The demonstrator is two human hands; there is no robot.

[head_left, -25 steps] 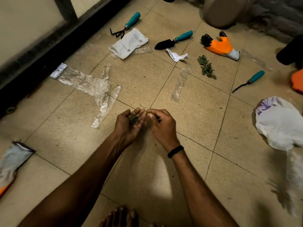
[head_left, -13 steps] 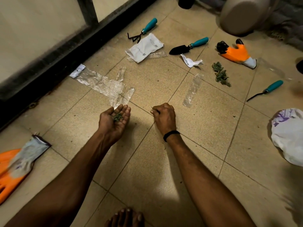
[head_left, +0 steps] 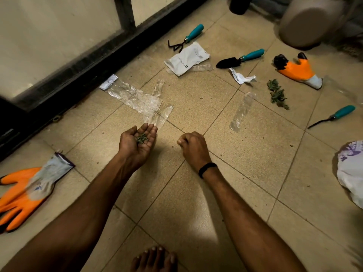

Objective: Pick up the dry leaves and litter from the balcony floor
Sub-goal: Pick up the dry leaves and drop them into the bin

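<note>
Dry leaf bits (head_left: pixel 141 138) lie in the left hand (head_left: pixel 137 143), held palm-up with fingers together and slightly cupped, likely serving as a tray for gathered scraps. The right hand (head_left: pixel 193 148) hovers low, fingers curled, thumb against forefinger; whether it pinches anything cannot be told. A leaf pile (head_left: pixel 277 94), clear plastic wrappers (head_left: pixel 137 99) and a white packet (head_left: pixel 186 58) litter the beige tiled floor (head_left: pixel 255 154).

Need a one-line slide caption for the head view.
Cupped left hand holds small dry green leaf bits over the beige tiled floor; right hand curled beside it, clear plastic wrapper ahead.
</note>
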